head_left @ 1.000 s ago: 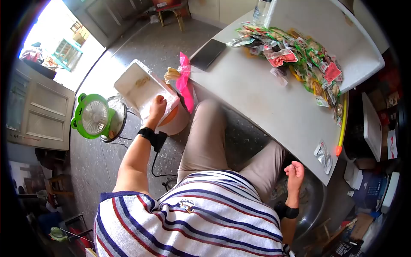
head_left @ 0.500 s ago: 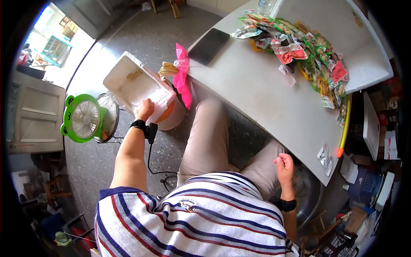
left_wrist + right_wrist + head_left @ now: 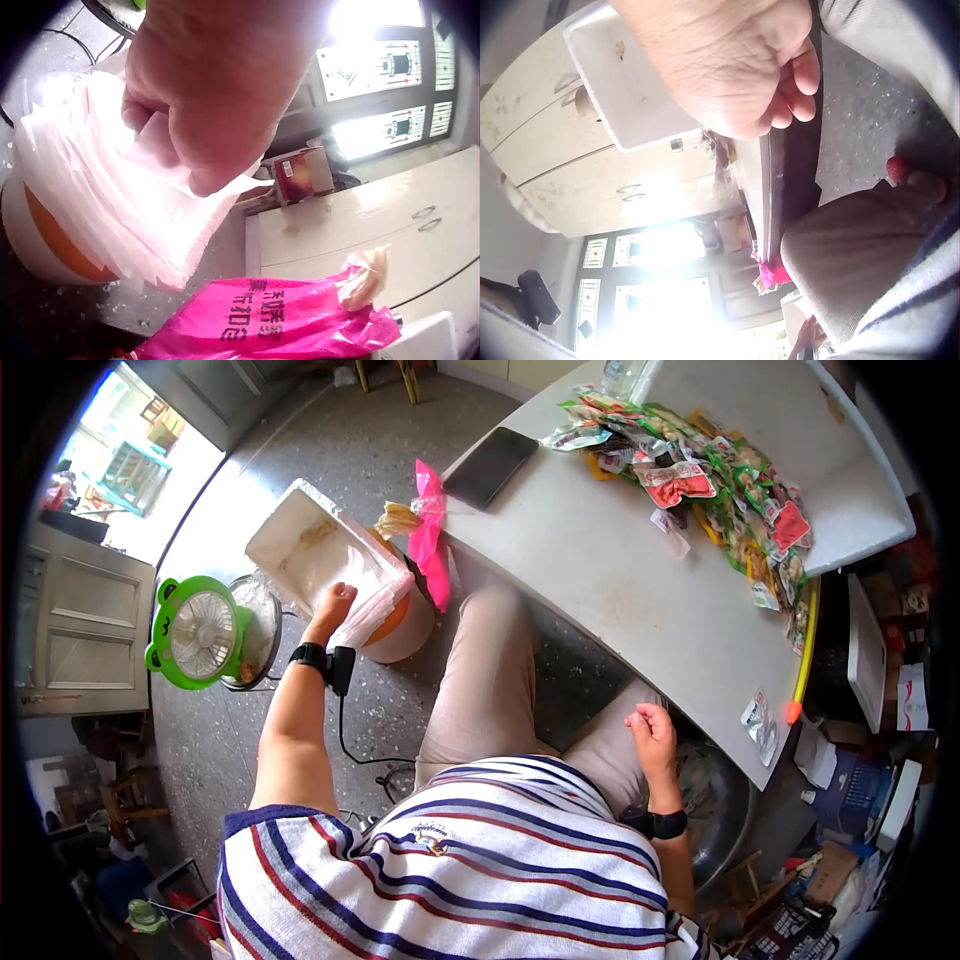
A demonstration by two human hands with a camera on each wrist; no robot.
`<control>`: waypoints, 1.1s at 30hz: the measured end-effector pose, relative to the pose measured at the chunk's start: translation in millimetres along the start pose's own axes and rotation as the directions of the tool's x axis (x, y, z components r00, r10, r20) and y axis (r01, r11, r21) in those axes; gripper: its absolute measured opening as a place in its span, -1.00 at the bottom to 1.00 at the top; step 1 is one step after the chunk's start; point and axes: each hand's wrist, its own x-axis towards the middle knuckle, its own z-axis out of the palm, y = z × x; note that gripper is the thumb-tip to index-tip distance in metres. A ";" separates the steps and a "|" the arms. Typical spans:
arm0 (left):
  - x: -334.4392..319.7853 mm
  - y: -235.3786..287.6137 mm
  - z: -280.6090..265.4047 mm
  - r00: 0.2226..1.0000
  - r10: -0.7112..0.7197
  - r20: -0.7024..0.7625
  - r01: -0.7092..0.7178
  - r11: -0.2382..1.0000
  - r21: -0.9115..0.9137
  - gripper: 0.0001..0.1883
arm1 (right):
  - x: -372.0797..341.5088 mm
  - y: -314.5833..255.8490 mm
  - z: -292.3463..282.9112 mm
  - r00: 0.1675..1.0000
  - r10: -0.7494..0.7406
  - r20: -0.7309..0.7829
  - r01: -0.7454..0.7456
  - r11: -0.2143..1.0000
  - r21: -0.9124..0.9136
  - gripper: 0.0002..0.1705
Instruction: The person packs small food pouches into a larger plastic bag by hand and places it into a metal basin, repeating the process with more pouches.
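In left hand (image 3: pixel 332 612), white plastic (image 3: pixel 112 191); right hand (image 3: pixel 655 736) apart

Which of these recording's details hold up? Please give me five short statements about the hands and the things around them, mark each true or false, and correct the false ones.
1. The left hand grips a thin pale sheet. True.
2. The right hand grips the phone. False: no object shows in that hand; the phone lies on the table.
3. Small packets lie piled on the table. True.
4. The green fan stands on the table. False: it is off the table, beside a foam box.
5. The pink bag is at the table's corner. True.
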 end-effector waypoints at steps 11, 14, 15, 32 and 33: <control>-75.2 88.5 -58.5 0.945 -0.005 -0.328 -0.247 0.648 -0.720 -0.70 | 17.6 -32.6 14.1 0.966 -0.255 0.035 0.257 0.965 -0.062 -0.85; -92.7 141.9 -61.9 0.901 0.206 -0.382 -0.424 0.608 -0.671 -0.66 | 25.5 -64.0 20.1 0.934 -0.353 0.045 0.356 0.925 -0.133 -0.83; -98.6 165.7 -54.1 0.889 0.237 -0.391 -0.453 0.583 -0.675 -0.67 | 29.2 -69.9 23.6 0.927 -0.371 0.047 0.374 0.919 -0.128 -0.82; -156.9 321.9 112.0 0.813 0.479 0.332 -0.206 0.770 -0.604 -0.79 | 103.2 -73.2 38.0 0.996 -0.011 0.084 -0.041 0.811 0.584 -0.83; -153.8 322.4 112.3 0.822 0.428 0.376 -0.090 0.749 -0.657 -0.79 | 107.1 -73.2 32.0 0.996 0.008 0.090 -0.057 0.833 0.550 -0.83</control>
